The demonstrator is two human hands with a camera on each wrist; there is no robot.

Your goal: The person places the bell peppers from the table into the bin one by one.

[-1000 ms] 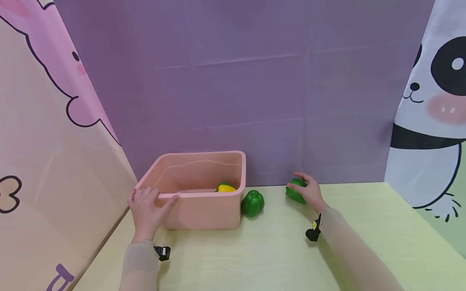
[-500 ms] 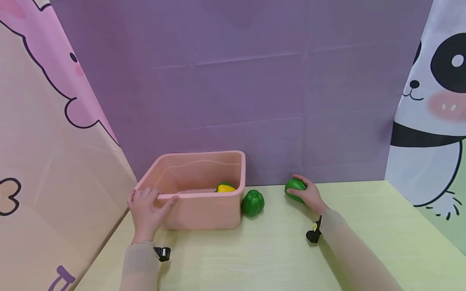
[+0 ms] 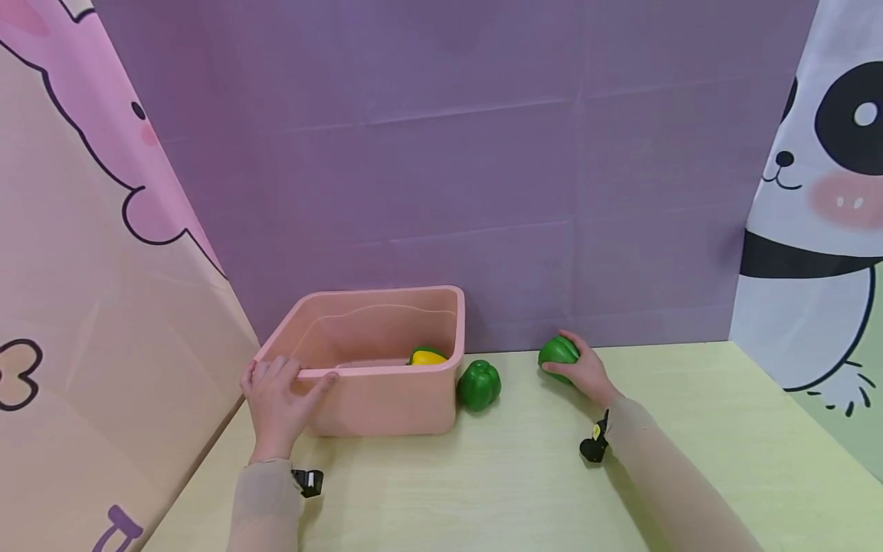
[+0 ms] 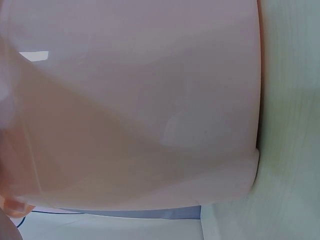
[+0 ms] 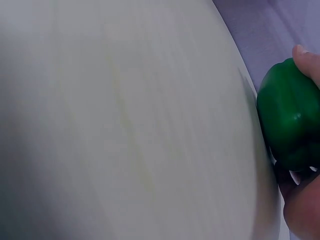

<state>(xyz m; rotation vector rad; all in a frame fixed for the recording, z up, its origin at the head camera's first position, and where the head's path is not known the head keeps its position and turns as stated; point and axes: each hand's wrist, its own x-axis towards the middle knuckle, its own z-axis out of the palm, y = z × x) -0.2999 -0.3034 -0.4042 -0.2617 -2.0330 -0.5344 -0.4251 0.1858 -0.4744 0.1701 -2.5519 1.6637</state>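
My left hand (image 3: pixel 277 402) holds the front left rim of a pink plastic bin (image 3: pixel 386 406), which also fills most of the left wrist view. On the right, near the back edge of the table, my right hand (image 3: pixel 588 373) grips a green bell pepper (image 3: pixel 556 354) between thumb and fingers. The right wrist view shows that bell pepper (image 5: pixel 287 117) at its right edge, with fingertips on two sides of it. Another green bell pepper (image 3: pixel 479 386) stands against the bin's right side. Inside the bin lies a yellow and green thing (image 3: pixel 428 357), mostly hidden by the front wall.
A pale wooden table (image 3: pixel 441 491) carries everything. Behind it hangs a purple cloth backdrop (image 3: pixel 428 176). Printed cartoon panels flank it, a panda panel (image 3: pixel 814 322) on the right and a pink-figured panel (image 3: pixel 103 253) on the left.
The right hand's fingers have closed round the green bell pepper, which has turned and shifted slightly. My left hand has stayed on the rim.
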